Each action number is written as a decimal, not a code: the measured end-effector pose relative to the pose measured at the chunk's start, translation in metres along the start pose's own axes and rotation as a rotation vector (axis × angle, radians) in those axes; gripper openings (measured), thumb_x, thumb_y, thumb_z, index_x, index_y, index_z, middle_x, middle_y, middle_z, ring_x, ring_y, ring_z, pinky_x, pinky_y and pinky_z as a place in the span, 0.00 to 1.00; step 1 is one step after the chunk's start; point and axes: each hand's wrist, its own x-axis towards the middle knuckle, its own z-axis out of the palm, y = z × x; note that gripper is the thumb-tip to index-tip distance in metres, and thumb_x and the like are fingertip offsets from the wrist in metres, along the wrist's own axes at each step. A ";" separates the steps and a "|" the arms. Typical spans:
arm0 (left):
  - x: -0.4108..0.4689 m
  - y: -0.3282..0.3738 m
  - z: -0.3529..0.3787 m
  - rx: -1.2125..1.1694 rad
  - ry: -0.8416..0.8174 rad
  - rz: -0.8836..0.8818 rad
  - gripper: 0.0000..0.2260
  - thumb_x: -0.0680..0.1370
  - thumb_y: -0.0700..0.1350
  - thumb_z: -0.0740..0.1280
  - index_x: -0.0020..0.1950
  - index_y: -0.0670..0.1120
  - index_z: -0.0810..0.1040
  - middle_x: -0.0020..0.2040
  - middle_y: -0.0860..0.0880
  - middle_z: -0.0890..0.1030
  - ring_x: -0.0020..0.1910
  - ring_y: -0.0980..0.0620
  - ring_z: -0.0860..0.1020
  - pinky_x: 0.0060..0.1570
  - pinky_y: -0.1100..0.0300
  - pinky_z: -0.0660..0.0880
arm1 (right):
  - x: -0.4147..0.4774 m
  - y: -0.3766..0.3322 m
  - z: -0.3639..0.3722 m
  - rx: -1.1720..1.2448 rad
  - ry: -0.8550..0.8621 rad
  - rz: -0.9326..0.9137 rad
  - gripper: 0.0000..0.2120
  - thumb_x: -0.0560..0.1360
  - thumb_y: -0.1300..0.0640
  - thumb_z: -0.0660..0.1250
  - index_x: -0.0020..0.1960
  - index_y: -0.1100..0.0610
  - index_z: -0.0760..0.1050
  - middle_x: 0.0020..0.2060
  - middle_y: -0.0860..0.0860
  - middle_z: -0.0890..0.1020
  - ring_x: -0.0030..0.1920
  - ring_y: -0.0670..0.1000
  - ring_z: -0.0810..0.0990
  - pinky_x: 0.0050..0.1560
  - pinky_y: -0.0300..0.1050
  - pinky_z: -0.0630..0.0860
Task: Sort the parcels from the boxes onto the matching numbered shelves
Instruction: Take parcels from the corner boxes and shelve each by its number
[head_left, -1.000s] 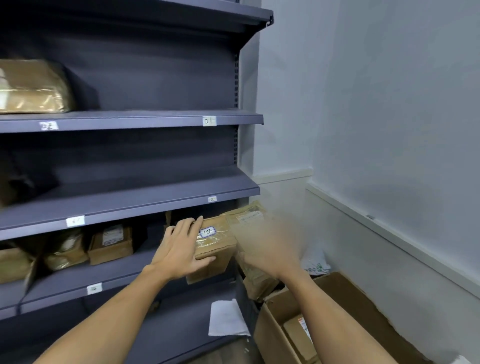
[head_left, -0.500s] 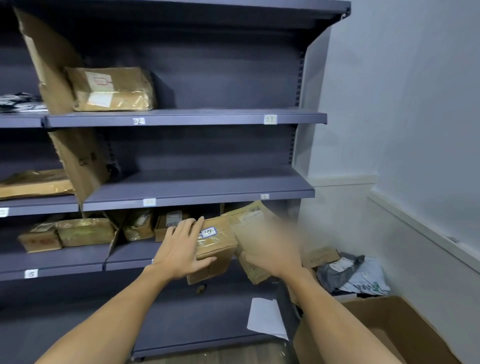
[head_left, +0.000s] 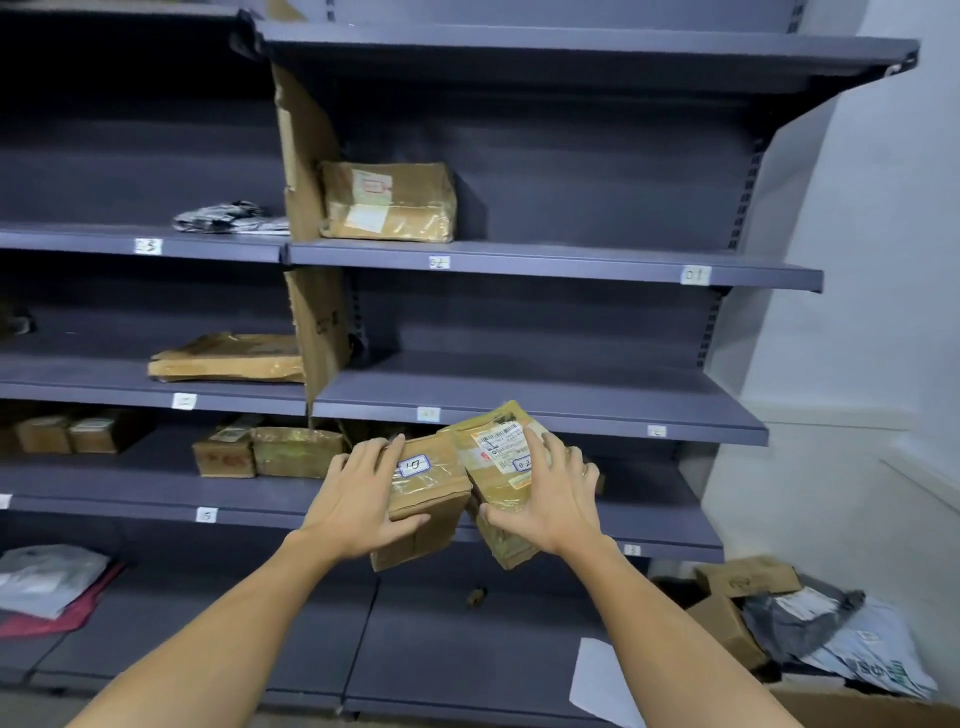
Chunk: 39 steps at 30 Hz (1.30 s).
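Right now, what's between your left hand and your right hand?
Head view: two brown parcels, touching side by side. The left hand grips the parcel marked 10; the right hand grips the parcel marked 02.

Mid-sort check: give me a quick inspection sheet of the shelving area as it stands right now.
Surface: dark shelving, edge tags; tag 02 and tag 01 legible.
Job's things: brown parcel marked 10; taped parcel; boxed parcel above tag 02.
Clutter: paper sheet at bottom shelf.
Grippers: left hand grips brown parcel; right hand grips taped parcel.
Cables: nothing seen.
Surroundings: white wall; mail bags lower right.
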 end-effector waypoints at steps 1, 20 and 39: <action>-0.004 -0.011 -0.002 0.004 -0.001 -0.010 0.48 0.69 0.75 0.55 0.78 0.42 0.62 0.68 0.44 0.71 0.66 0.45 0.70 0.63 0.48 0.69 | 0.002 -0.011 0.001 0.001 -0.002 -0.006 0.59 0.57 0.18 0.50 0.81 0.49 0.47 0.77 0.52 0.57 0.69 0.59 0.63 0.66 0.59 0.62; -0.092 -0.180 -0.035 0.100 -0.030 -0.183 0.50 0.69 0.77 0.51 0.80 0.44 0.57 0.72 0.45 0.67 0.70 0.46 0.66 0.67 0.49 0.66 | 0.020 -0.203 0.028 0.058 -0.011 -0.178 0.59 0.57 0.19 0.52 0.80 0.49 0.50 0.75 0.51 0.60 0.66 0.58 0.65 0.66 0.59 0.63; -0.150 -0.258 -0.056 0.157 0.007 -0.304 0.48 0.70 0.76 0.53 0.79 0.44 0.58 0.69 0.46 0.68 0.68 0.47 0.67 0.65 0.51 0.65 | 0.026 -0.305 0.029 0.093 -0.038 -0.317 0.61 0.54 0.19 0.47 0.80 0.49 0.48 0.77 0.52 0.57 0.71 0.60 0.62 0.68 0.59 0.60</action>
